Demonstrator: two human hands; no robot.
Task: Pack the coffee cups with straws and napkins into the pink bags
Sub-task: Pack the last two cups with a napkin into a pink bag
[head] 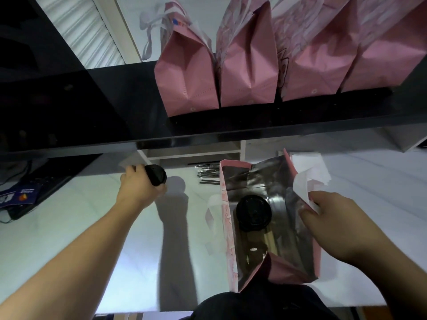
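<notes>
Open bag [231, 239] mouth half free beside lidded cup [253, 213]; black shelf [208, 125] overhangs behind.

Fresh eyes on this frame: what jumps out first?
The open pink bag on the white counter, foil-lined, with one black-lidded cup inside. The right hand holds its rim and handle; the left hand grips a second cup. Four closed pink bags line the dark shelf above.

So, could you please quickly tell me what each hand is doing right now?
Left hand: grips a black-lidded cup.
Right hand: pinches the open pink bag rim with white napkins.
</notes>
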